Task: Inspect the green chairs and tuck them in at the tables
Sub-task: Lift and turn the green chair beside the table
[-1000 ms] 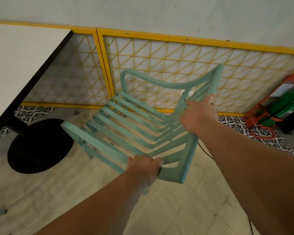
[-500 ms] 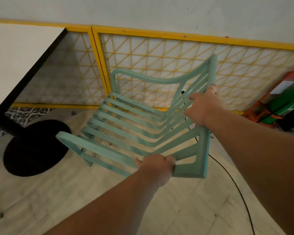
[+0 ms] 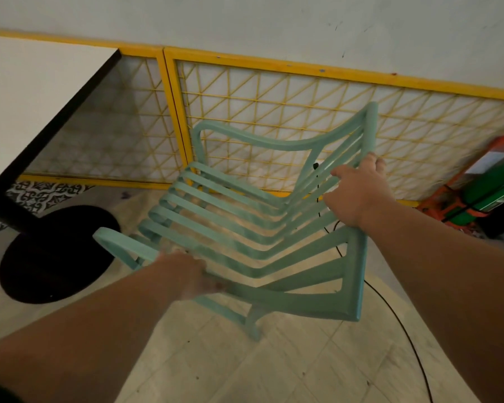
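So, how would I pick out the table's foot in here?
Look left to the white table beside the yellow mesh fence. Below its dark edge, on the pale floor, sits the round black base, the only flat dark disc, just left of the green chair.

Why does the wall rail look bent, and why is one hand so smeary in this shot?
Head view: the wide-angle lens bows the yellow rail; the left hand on the green chair is smeared by motion blur, while the right hand gripping the backrest looks sharper; the table throws a dim shadow over the mesh panel beneath it.
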`<move>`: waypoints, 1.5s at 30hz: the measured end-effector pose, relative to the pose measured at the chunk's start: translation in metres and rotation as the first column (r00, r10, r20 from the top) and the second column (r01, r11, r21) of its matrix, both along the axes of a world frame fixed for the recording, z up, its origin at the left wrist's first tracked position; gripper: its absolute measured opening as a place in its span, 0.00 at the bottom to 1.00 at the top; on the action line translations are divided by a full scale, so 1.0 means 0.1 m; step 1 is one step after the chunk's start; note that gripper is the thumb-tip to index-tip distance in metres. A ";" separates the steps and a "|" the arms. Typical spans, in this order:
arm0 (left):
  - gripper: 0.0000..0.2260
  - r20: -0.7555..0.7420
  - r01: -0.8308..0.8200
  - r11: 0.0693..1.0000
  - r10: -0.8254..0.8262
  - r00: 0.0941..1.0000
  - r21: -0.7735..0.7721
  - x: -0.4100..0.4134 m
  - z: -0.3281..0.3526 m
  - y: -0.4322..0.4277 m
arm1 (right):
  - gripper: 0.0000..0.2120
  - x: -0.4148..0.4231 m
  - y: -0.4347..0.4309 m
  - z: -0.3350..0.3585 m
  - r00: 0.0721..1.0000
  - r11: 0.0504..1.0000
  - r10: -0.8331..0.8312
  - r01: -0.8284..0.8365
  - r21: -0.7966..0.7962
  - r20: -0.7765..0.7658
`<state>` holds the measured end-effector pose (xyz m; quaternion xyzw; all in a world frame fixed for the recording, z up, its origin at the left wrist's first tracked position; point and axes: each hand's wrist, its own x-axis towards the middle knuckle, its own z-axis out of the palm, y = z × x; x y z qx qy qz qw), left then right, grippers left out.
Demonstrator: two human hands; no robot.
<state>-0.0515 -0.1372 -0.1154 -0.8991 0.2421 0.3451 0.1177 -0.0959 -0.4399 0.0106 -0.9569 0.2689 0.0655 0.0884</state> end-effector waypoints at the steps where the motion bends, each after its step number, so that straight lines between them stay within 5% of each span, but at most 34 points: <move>1: 0.39 0.001 -0.001 0.999 0.001 1.000 0.048 0.06 -0.04 0.10 | 0.28 0.00 0.01 0.02 1.000 1.000 0.008 -0.008 0.013 -0.007; 15: 0.28 -0.088 0.019 0.996 -0.012 0.996 0.082 0.29 -0.30 0.17 | 0.24 -0.09 0.17 0.13 0.980 0.969 0.093 -0.130 -0.209 -0.178; 18: 0.23 -0.085 0.019 0.998 -0.014 0.996 0.061 0.31 -0.33 0.22 | 0.31 -0.24 0.40 0.18 0.877 0.927 0.136 -0.277 -0.252 -0.461; 23: 0.20 -0.112 -0.006 1.000 0.007 0.994 0.008 0.36 -0.36 0.23 | 0.58 -0.75 0.89 0.25 0.642 0.892 0.263 -0.446 -0.071 -0.720; 25: 0.21 -0.122 -0.012 1.000 0.012 0.992 -0.001 0.36 -0.37 0.24 | 0.52 -0.84 0.98 0.22 0.559 0.847 0.265 -0.524 -0.087 -0.785; 29: 0.27 -0.105 -0.027 0.999 0.025 0.994 -0.022 0.34 -0.38 0.25 | 0.18 -0.80 0.97 0.16 0.617 0.833 0.268 -0.535 -0.144 -0.740; 45: 0.28 -0.061 -0.214 0.976 0.212 0.975 -0.030 -0.11 -0.35 -0.02 | 0.19 -0.73 0.49 0.15 0.678 0.762 0.376 -0.614 -0.206 -0.631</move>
